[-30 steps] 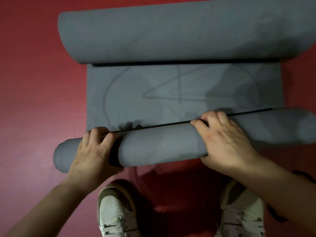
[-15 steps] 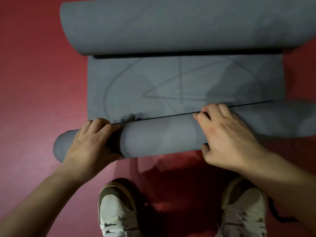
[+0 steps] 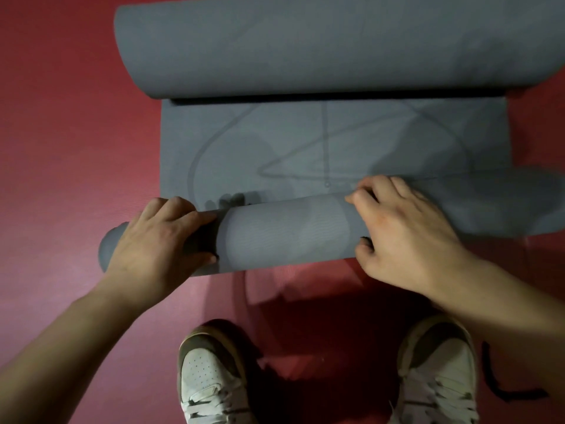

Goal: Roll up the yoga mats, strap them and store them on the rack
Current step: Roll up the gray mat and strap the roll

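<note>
Moved on toward 12 o'clock since a second ago: near roll (image 3: 284,234) of the grey yoga mat (image 3: 443,139) farther from the shoes (image 3: 211,371), flat stretch (image 3: 214,139) shorter, right fingertips higher on the crest.

Held by both hands. Left hand (image 3: 159,240) toward the 9 o'clock end, fingers curled over the top, thumb on the near side. Right hand (image 3: 403,231) toward 3 o'clock, wrapped the same way, fingertips at the seam with the flat part.

Lying across the red floor (image 3: 61,148), with a much fatter far roll (image 3: 305,47) at 12 o'clock, seemingly the same mat's other end.

Judged mid-rolling; strapping and racking not yet begun. Next: an even push from both palms toward 12 o'clock, keeping the turns tight.

Uneven at the 9 o'clock end, inner turns poking out past the outer layer; worth squaring up. Only a short run of flat mat left before the far roll. Open floor at 9 o'clock. Thin black strip (image 3: 501,390), probably a strap, at 5 o'clock beside the right shoe. No rack in view.
</note>
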{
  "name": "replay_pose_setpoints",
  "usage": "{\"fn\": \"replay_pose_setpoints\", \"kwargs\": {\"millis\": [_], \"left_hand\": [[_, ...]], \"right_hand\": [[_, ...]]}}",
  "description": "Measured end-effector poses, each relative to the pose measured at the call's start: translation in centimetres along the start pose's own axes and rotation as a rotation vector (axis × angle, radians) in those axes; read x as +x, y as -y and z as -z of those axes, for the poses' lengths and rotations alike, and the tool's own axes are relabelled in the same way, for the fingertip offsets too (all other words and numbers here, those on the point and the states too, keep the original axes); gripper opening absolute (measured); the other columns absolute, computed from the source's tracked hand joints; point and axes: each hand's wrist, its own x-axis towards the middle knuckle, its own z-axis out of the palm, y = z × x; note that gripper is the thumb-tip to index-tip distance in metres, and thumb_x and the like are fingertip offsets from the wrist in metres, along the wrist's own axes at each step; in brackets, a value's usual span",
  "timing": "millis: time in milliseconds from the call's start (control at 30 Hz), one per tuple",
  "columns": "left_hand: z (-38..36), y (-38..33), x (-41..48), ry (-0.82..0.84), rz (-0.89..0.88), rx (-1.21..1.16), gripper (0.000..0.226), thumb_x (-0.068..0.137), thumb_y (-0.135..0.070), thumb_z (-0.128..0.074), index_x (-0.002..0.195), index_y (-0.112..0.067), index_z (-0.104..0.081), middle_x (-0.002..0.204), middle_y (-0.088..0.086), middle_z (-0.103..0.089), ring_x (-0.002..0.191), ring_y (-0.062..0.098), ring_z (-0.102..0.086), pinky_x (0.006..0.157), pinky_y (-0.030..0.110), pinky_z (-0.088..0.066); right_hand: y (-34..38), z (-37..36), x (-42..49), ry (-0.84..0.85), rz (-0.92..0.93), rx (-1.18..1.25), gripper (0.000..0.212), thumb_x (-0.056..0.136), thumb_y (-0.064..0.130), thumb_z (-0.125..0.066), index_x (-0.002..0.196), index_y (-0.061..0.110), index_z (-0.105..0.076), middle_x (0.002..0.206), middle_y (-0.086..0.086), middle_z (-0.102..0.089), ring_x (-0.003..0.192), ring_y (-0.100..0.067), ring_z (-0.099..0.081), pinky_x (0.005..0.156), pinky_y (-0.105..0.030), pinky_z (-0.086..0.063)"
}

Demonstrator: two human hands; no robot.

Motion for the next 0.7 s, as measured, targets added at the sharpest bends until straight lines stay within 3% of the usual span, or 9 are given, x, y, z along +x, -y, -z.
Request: {"fn": "replay_pose_setpoints", "kwargs": {"millis": [167,300,433,500,567,633,700], "left_hand": [[0.0,-0.3,-0.2,-0.034,0.055,-0.041,0.059,0.069,-0.031,-0.088,0.122,-0.018,-0.064,0.107,0.002,-0.061,0.099,0.029,-0.050,0.076,0.046,-0.049],[0.3,-0.2,-0.1,-0.041,0.057,-0.032,0.053,0.075,-0.052,-0.061,0.118,-0.023,-0.068,0.106,-0.001,-0.064,0.102,0.028,-0.051,0.077,0.045,-0.050],[0.5,-0.1,0.0,-0.047,0.070,-0.004,0.059,0.080,-0.056,-0.049,0.126,-0.022,-0.066,0.114,0.001,-0.067,0.108,0.031,-0.054,0.084,0.047,-0.050],[0.1,-0.6,-0.3,-0.043,0.088,0.033,0.073,0.076,-0.061,-0.060,0.133,-0.017,-0.060,0.122,0.005,-0.063,0.112,0.033,-0.053,0.089,0.050,-0.050],[-1.1,-1.4,-0.7,0.018,0.112,0.098,0.105,0.056,-0.059,-0.085,0.141,-0.010,-0.049,0.132,0.012,-0.054,0.121,0.037,-0.049,0.100,0.055,-0.045],[-2.6,-2.0,-1.1,0.047,0.132,0.144,0.132,0.036,-0.051,-0.096,0.145,-0.003,-0.040,0.136,0.020,-0.047,0.127,0.043,-0.044,0.110,0.059,-0.034],[-3.4,-2.3,-0.8,0.005,0.147,0.170,0.134,0.032,-0.044,-0.099,0.144,0.000,-0.040,0.135,0.024,-0.047,0.127,0.046,-0.043,0.113,0.060,-0.030]], "right_hand": [[-0.1,-0.1,0.1,-0.050,0.020,-0.009,0.059,0.061,0.030,-0.063,0.117,0.013,-0.060,0.108,-0.005,-0.055,0.099,-0.028,-0.051,0.083,-0.041,-0.049],[-0.2,-0.1,0.0,-0.093,0.026,0.021,0.051,0.065,0.025,-0.061,0.115,0.013,-0.057,0.106,-0.005,-0.058,0.099,-0.028,-0.053,0.085,-0.042,-0.050],[-0.6,-0.4,0.0,-0.109,0.021,0.080,0.049,0.073,0.027,-0.057,0.121,0.016,-0.056,0.117,-0.001,-0.058,0.108,-0.026,-0.052,0.083,-0.042,-0.053],[-1.0,-0.6,-0.1,-0.107,0.043,0.074,0.061,0.073,0.038,-0.061,0.129,0.015,-0.054,0.127,-0.002,-0.055,0.116,-0.025,-0.050,0.090,-0.041,-0.052],[-1.1,-0.9,-0.2,-0.076,0.059,0.018,0.081,0.065,0.050,-0.073,0.134,0.014,-0.050,0.133,-0.004,-0.051,0.123,-0.026,-0.047,0.100,-0.040,-0.046],[-1.2,-1.4,-0.1,-0.021,0.046,-0.032,0.105,0.051,0.054,-0.085,0.138,0.012,-0.046,0.137,-0.008,-0.047,0.127,-0.030,-0.043,0.107,-0.041,-0.038],[-1.1,-1.9,0.1,0.021,0.032,-0.060,0.120,0.041,0.053,-0.090,0.142,0.010,-0.042,0.140,-0.012,-0.044,0.130,-0.033,-0.040,0.113,-0.044,-0.032]]}}
